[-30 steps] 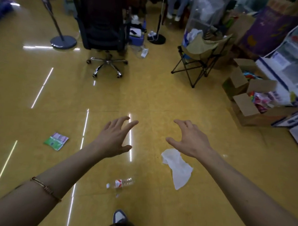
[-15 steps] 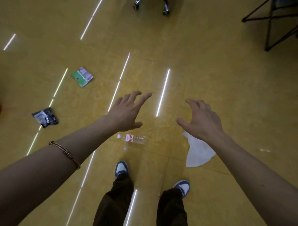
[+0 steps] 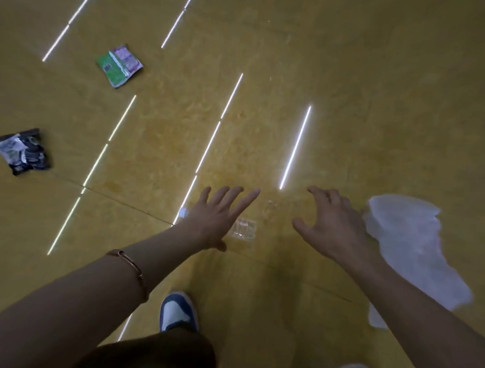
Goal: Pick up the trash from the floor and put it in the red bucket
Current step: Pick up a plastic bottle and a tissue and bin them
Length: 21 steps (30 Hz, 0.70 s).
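Note:
Several pieces of trash lie on the yellow floor. A clear plastic bottle (image 3: 243, 228) lies just under my left hand (image 3: 216, 217), which hovers over it with fingers spread and holds nothing; its white cap (image 3: 183, 212) shows left of the hand. A white crumpled tissue (image 3: 416, 247) lies right of my right hand (image 3: 332, 224), whose fingers are loosely bent and empty. A green and purple wrapper (image 3: 119, 65) lies far left, a black wrapper (image 3: 21, 152) at the left edge. The red bucket is out of view.
My two blue and white shoes (image 3: 178, 311) stand at the bottom, below the bottle. Bright light streaks reflect off the glossy floor. A floor seam runs diagonally under my hands.
The view has tilted further down and closer to the floor. The chair, the boxes and the red bucket's edge have left the view. Both hands have dropped toward the bottle and tissue.

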Each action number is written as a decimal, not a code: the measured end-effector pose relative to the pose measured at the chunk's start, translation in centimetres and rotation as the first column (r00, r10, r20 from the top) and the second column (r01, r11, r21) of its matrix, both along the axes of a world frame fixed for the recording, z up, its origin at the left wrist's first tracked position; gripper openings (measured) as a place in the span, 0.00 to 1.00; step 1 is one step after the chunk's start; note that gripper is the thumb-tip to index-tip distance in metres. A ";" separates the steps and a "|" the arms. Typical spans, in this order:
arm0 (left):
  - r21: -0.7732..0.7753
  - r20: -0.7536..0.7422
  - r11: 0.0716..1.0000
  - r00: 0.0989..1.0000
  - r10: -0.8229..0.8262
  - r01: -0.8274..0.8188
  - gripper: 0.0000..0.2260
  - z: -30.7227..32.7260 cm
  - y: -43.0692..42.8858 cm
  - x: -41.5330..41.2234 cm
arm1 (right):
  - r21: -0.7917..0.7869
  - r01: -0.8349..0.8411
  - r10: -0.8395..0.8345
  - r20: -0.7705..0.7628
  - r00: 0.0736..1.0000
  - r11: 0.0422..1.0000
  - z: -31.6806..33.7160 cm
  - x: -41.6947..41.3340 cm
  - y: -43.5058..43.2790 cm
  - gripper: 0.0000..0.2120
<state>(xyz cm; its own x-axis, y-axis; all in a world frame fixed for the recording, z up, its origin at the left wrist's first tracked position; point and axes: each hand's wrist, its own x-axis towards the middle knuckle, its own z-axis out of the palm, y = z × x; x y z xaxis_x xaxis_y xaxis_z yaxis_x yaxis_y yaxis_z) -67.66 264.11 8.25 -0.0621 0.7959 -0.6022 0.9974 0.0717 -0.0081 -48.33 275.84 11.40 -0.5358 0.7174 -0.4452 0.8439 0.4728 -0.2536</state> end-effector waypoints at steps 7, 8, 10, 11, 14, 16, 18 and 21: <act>-0.054 -0.159 0.998 0.987 -0.027 0.019 0.64 -14.0 -0.1 -1.8 | 0.084 -0.195 0.197 -0.015 0.980 0.977 -13.0 -2.2 0.9 0.33; -0.072 -0.170 0.997 0.985 -0.034 0.022 0.63 -15.1 -0.3 -1.7 | 0.090 -0.209 0.211 -0.016 0.977 0.974 -13.9 -2.4 0.9 0.34; -0.110 -0.211 0.993 0.976 -0.052 0.029 0.62 -16.8 -0.9 -1.5 | 0.097 -0.246 0.247 -0.007 0.969 0.964 -15.1 -2.9 1.0 0.35; -0.117 -0.239 0.992 0.968 -0.070 0.042 0.60 -17.6 -1.1 -1.4 | 0.107 -0.257 0.260 -0.014 0.965 0.960 -15.5 -3.3 1.2 0.35; -0.112 -0.274 0.993 0.959 -0.073 0.044 0.44 -18.5 -1.3 -1.0 | 0.132 -0.287 0.294 -0.043 0.955 0.949 -15.3 -4.4 1.6 0.35; -0.101 -0.247 0.995 0.969 -0.003 -0.022 0.41 -18.2 -0.7 -1.3 | 0.138 -0.299 0.308 -0.051 0.950 0.944 -15.0 -4.8 1.7 0.35; -0.051 -0.179 0.994 0.980 0.091 -0.101 0.43 -17.3 0.6 -2.1 | 0.143 -0.281 0.293 -0.070 0.953 0.949 -14.7 -5.0 1.8 0.36; 0.030 -0.077 0.988 0.985 0.154 -0.152 0.43 -15.9 3.1 -2.3 | 0.160 -0.193 0.214 -0.124 0.969 0.968 -14.3 -3.9 2.4 0.36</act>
<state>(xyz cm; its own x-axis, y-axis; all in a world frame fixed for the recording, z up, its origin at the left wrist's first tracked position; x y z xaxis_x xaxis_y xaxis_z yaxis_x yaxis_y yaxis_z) -69.93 267.19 -7.70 -0.2312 0.7876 -0.5712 0.9709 0.2249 -0.0829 -52.23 278.27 -2.89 -0.7264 0.6383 -0.2548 0.6873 0.6713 -0.2775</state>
